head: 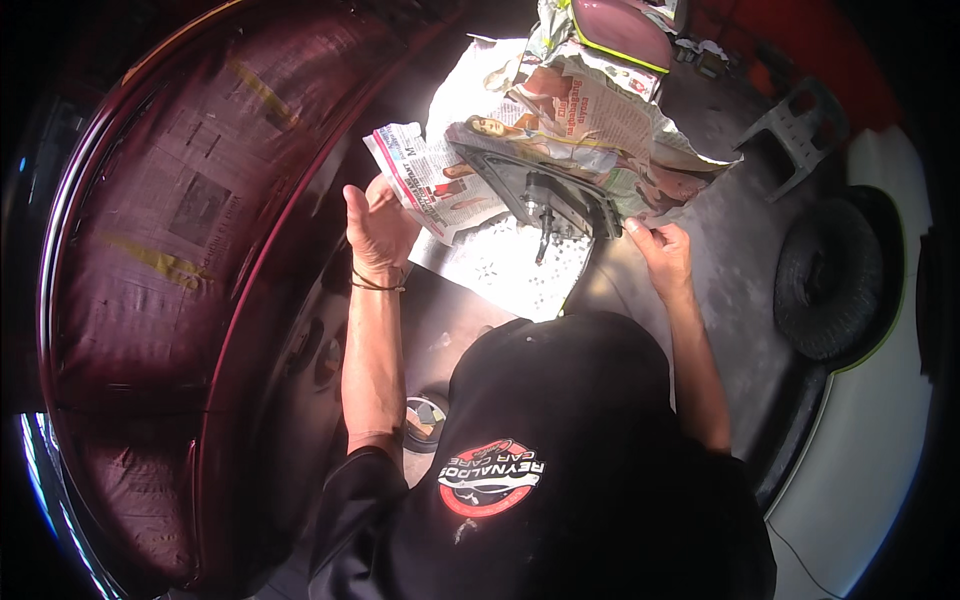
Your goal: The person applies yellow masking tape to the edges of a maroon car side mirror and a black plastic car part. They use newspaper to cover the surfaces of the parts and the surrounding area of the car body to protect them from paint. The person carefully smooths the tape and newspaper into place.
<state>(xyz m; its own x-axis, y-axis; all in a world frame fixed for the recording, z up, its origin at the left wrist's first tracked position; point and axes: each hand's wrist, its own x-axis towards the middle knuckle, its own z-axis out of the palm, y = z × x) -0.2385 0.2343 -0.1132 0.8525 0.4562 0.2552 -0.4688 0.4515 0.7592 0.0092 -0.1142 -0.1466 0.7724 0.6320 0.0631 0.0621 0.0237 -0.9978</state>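
A dark part with a triangular base (499,176) and a short black lever (546,236), which looks like a car side mirror's mount, lies on printed newspaper (600,120). The thumb and fingers of my right hand (661,251) pinch the near right corner of this base. At the left, my left hand (379,225) is palm up with its thumb spread away from the paper. Its fingertips are hidden behind a newspaper flap (442,187). Under the part, a bright white sheet (502,270) hangs towards me.
A maroon piece edged in yellow-green (626,34) rests at the far end. Left stands a maroon car panel (150,225) with paper and tape strips. A plastic stool (799,131), a tyre (829,277) and a pale car body (862,442) are right. A round container (426,420) sits below.
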